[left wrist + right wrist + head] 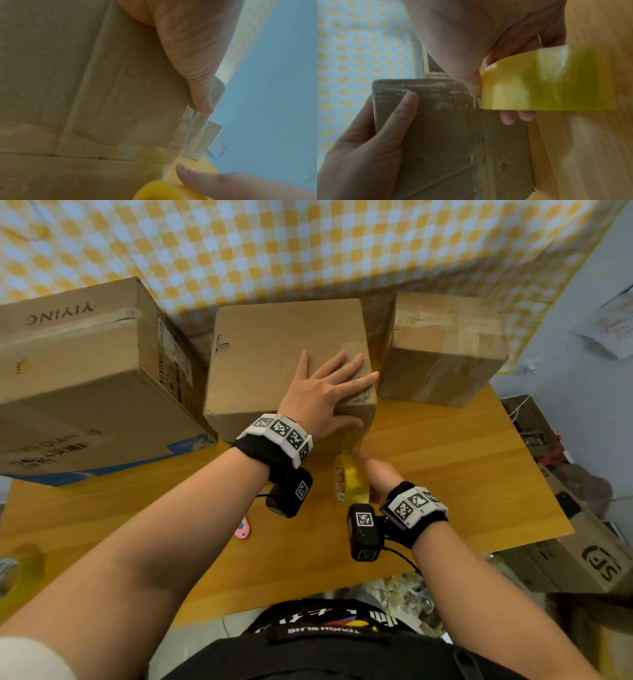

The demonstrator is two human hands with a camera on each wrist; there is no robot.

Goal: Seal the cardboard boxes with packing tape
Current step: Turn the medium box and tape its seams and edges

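Observation:
The middle cardboard box (274, 354) stands on the wooden table (445, 474). My left hand (325, 392) lies flat on its top near the right front corner, fingers spread, thumb (197, 67) down over the front face. Low at that corner my right hand (376, 477) grips a yellow tape roll (349, 484). In the right wrist view the tape roll (547, 79) sits close to the box's (445, 135) edge, with my fingertips (517, 116) showing under it. A clear tape strip (120, 101) lies on the box face (51, 67) above the roll (163, 192).
A large printed box (78, 378) stands at the left and a taped box (442, 350) at the right, both close to the middle one. A second tape roll (20, 570) and a pink object (243, 529) lie on the near table. Boxes (582, 563) sit on the floor right.

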